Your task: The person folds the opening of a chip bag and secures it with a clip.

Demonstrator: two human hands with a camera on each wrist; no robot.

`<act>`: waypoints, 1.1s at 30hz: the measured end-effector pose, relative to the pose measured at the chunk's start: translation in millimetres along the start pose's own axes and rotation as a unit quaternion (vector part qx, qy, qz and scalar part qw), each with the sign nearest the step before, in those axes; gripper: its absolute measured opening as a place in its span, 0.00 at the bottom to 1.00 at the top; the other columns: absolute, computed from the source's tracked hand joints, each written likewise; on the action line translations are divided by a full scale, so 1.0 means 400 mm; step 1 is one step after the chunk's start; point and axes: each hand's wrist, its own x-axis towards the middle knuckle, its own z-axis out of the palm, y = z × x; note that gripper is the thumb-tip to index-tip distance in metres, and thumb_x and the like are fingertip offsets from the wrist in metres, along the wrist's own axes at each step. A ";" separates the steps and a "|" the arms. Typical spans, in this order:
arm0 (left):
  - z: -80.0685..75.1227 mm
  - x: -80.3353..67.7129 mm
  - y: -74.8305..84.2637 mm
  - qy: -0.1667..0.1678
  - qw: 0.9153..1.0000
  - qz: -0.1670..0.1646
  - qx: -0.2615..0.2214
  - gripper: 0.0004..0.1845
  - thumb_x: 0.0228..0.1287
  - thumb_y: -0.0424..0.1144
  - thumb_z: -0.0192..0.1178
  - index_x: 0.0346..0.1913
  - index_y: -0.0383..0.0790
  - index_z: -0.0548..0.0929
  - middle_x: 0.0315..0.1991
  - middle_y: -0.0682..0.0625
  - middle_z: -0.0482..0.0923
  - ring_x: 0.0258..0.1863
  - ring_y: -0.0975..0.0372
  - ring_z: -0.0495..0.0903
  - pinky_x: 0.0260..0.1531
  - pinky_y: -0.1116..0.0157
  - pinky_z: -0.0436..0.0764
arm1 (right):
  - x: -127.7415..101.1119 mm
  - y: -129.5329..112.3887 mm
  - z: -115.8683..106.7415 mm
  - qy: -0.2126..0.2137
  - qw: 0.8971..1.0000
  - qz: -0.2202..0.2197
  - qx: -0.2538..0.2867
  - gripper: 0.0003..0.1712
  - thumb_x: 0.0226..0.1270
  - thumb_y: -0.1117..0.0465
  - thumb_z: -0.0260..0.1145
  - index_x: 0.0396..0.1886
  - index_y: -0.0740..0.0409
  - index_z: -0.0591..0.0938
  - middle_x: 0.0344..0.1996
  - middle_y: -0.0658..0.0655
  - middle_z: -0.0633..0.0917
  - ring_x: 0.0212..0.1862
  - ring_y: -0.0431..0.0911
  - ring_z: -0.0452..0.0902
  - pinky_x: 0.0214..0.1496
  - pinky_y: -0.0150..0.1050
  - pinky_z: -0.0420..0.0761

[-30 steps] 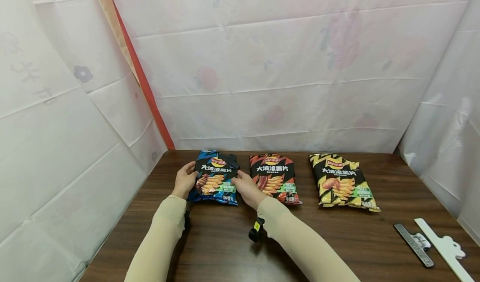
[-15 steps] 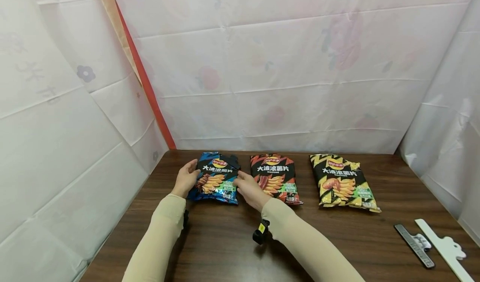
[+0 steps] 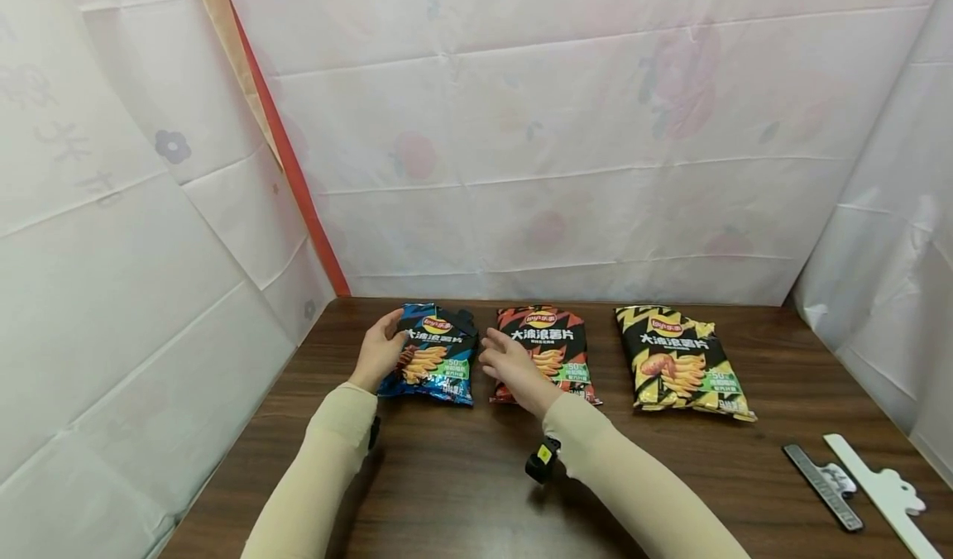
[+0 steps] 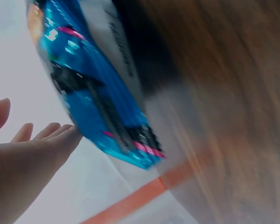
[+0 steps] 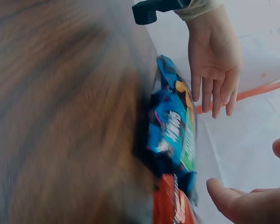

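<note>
Three crisp bags are being kept in a row on the table (image 3: 462, 484): blue bag (image 3: 435, 354), red bag (image 3: 547, 348), yellow bag (image 3: 681, 360). Two clips (image 3: 856, 480) are lying at right. The blue bag's left edge is being touched by the left hand (image 3: 380, 352), fingers relaxed. The right hand (image 3: 510, 365), spread and holding nothing, is now being held over the red bag, having been lifted off the blue one.

Both forearms reach forward in beige sleeves, a black band at each wrist. Left hand (image 3: 381, 351) angled inward, fingers straight, relaxed. Right hand (image 3: 509, 364) raised, fingers loosely spread, holding nothing.
</note>
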 end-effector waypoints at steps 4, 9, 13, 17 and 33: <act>0.024 -0.013 0.021 -0.017 1.000 0.020 -0.002 0.27 0.76 0.33 0.47 0.75 0.39 0.60 0.77 0.40 0.55 0.77 0.47 0.52 0.71 0.48 0.60 | -0.022 -0.020 -0.034 0.017 0.999 -0.015 -0.043 0.36 0.74 0.65 0.51 0.79 0.56 0.52 0.75 0.64 0.60 0.74 0.60 0.59 0.71 0.53 0.66; 0.064 -0.032 0.048 -0.046 0.998 0.038 0.010 0.27 0.76 0.37 0.50 0.75 0.41 0.61 0.76 0.41 0.57 0.76 0.48 0.56 0.71 0.47 0.61 | -0.052 -0.043 -0.095 0.031 0.995 -0.027 -0.086 0.35 0.75 0.63 0.52 0.79 0.53 0.53 0.76 0.62 0.60 0.72 0.60 0.62 0.71 0.54 0.66; 0.096 -0.050 0.071 -0.070 0.996 0.049 0.014 0.28 0.75 0.40 0.52 0.75 0.41 0.61 0.74 0.39 0.61 0.73 0.46 0.60 0.68 0.47 0.65 | -0.076 -0.054 -0.159 0.048 0.989 -0.047 -0.130 0.35 0.76 0.63 0.51 0.79 0.53 0.53 0.75 0.63 0.61 0.71 0.61 0.64 0.70 0.55 0.67; 0.128 -0.068 0.089 -0.092 0.994 0.050 -0.005 0.29 0.75 0.41 0.53 0.74 0.40 0.62 0.73 0.40 0.62 0.73 0.47 0.62 0.68 0.48 0.66 | -0.100 -0.062 -0.219 0.068 0.984 -0.049 -0.158 0.35 0.76 0.61 0.50 0.79 0.53 0.51 0.74 0.63 0.62 0.69 0.62 0.66 0.69 0.56 0.67; 0.265 -0.084 0.124 -0.188 0.981 -0.031 -0.015 0.35 0.74 0.46 0.54 0.76 0.36 0.55 0.75 0.37 0.56 0.75 0.44 0.56 0.69 0.43 0.61 | -0.098 -0.023 -0.347 0.116 0.986 0.005 -0.120 0.33 0.79 0.64 0.43 0.79 0.60 0.47 0.76 0.68 0.55 0.74 0.62 0.56 0.73 0.57 0.61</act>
